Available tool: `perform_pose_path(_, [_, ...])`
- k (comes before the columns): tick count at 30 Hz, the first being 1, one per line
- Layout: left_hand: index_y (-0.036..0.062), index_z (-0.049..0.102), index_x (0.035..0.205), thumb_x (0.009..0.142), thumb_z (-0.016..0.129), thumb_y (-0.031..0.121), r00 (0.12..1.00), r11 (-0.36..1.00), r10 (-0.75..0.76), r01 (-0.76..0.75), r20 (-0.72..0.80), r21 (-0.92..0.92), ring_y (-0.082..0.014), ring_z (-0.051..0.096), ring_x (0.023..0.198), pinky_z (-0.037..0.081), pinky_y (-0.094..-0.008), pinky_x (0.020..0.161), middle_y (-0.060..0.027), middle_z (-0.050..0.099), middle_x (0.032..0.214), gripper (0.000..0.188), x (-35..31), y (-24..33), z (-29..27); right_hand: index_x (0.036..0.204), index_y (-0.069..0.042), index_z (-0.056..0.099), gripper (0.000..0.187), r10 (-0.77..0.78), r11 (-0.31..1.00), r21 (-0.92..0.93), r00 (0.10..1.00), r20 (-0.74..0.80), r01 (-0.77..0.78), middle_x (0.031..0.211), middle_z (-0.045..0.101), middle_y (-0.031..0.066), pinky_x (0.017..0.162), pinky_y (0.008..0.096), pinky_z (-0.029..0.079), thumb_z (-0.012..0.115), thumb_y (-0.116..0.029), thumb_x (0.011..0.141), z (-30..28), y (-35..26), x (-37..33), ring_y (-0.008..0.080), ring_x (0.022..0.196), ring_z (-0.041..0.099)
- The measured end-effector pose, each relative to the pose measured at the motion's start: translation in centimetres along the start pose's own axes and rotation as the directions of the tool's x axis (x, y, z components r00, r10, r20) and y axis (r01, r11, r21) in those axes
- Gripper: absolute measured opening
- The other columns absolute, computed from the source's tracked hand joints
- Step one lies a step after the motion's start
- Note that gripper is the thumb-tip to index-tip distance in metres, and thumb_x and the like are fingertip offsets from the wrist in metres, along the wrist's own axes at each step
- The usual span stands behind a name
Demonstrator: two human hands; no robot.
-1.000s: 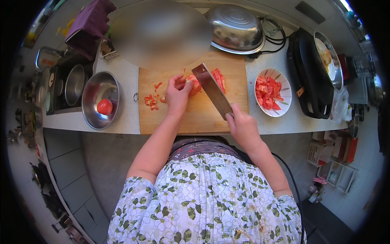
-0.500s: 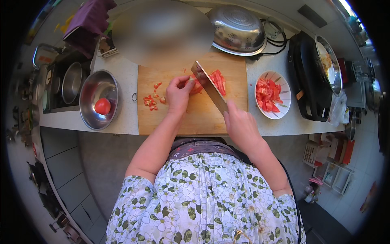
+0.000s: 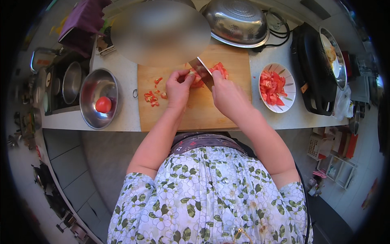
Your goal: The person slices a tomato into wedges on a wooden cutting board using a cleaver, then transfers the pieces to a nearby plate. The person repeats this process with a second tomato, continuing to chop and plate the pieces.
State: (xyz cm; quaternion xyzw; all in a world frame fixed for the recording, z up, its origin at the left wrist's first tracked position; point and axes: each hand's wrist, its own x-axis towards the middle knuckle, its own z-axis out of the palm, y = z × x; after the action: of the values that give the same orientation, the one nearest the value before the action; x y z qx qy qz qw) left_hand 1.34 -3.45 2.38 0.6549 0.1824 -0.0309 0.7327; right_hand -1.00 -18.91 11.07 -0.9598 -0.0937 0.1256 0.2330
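My right hand (image 3: 227,91) is closed round the handle of a cleaver (image 3: 203,72), whose blade slants up and left across the wooden cutting board (image 3: 195,116). Just left of the blade, my left hand (image 3: 178,87) has its fingers bent onto a piece of red tomato (image 3: 198,80). Part of that piece is hidden by the blade and fingers. Cut tomato (image 3: 220,69) lies on the blade's right side. At the board's left, small tomato scraps (image 3: 151,99) are scattered beside my left hand.
A steel bowl (image 3: 87,91) with one whole tomato (image 3: 103,104) stands left of the board. To its right is a white bowl (image 3: 289,87) of tomato chunks. An upturned steel colander (image 3: 235,22) sits behind, and a black appliance (image 3: 308,69) stands farther right.
The cleaver and my right hand have moved forward and left, closer to my left hand. My left hand stays at the tomato. The whole view has shifted slightly.
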Motion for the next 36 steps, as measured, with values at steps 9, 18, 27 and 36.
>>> perform_pose_path(9, [0.0003, 0.062, 0.096, 0.084, 0.07, 0.003, 1.0, 1.0, -0.028, 0.028, 0.009, 0.008, -0.0101, 0.061, 0.079, 0.049, -0.0235, 0.073, -0.0045, 0.066, 0.087, 0.015, -0.3, 0.4, 0.0, 0.1, 0.001, 0.045, 0.016, 0.048, 0.996, -0.076, 0.993, 0.113, -0.039, 0.077, 0.065, 0.0245, 0.062, 0.0509, 0.051, 0.05, -0.002, 0.084, 1.0, 0.2, -0.6, 0.042, 0.072, 0.066])
perform_pose_path(18, [0.0012, 0.061, 0.094, 0.084, 0.07, 0.003, 1.0, 0.994, 0.013, -0.014, 0.01, 0.11, -0.01, 0.06, 0.078, 0.049, -0.0234, 0.072, -0.0035, 0.065, 0.085, 0.013, -0.5, -0.3, -0.5, 0.102, 0.0, 0.046, 0.016, -0.006, 0.996, -0.086, 1.0, 0.024, 0.008, 0.079, 0.066, 0.0222, 0.063, 0.0479, 0.053, 0.047, -0.003, 0.087, 2.1, 0.7, -1.8, 0.04, 0.073, 0.066])
perform_pose_path(27, [0.0015, 0.06, 0.088, 0.083, 0.073, 0.007, 0.997, 0.991, 0.065, -0.06, -0.038, 0.117, -0.0095, 0.059, 0.073, 0.048, -0.0238, 0.066, -0.0039, 0.065, 0.08, 0.014, -1.3, -0.5, -1.0, 0.102, 0.0, 0.047, 0.016, 0.026, 0.995, -0.101, 0.999, 0.045, -0.022, 0.08, 0.066, 0.0223, 0.061, 0.0494, 0.052, 0.046, -0.003, 0.086, 3.1, 2.1, -4.0, 0.039, 0.073, 0.067])
perform_pose_path(36, [0.0022, 0.06, 0.088, 0.083, 0.074, 0.01, 0.997, 0.996, 0.053, -0.049, -0.053, 0.075, -0.008, 0.057, 0.071, 0.048, -0.0233, 0.065, -0.0022, 0.063, 0.078, 0.016, -1.5, -1.6, -1.3, 0.105, -0.002, 0.045, 0.018, 0.084, 0.996, -0.015, 0.996, -0.014, -0.084, 0.076, 0.065, 0.0232, 0.064, 0.0525, 0.05, 0.05, -0.008, 0.088, 2.8, 2.5, -0.5, 0.0418, 0.072, 0.065])
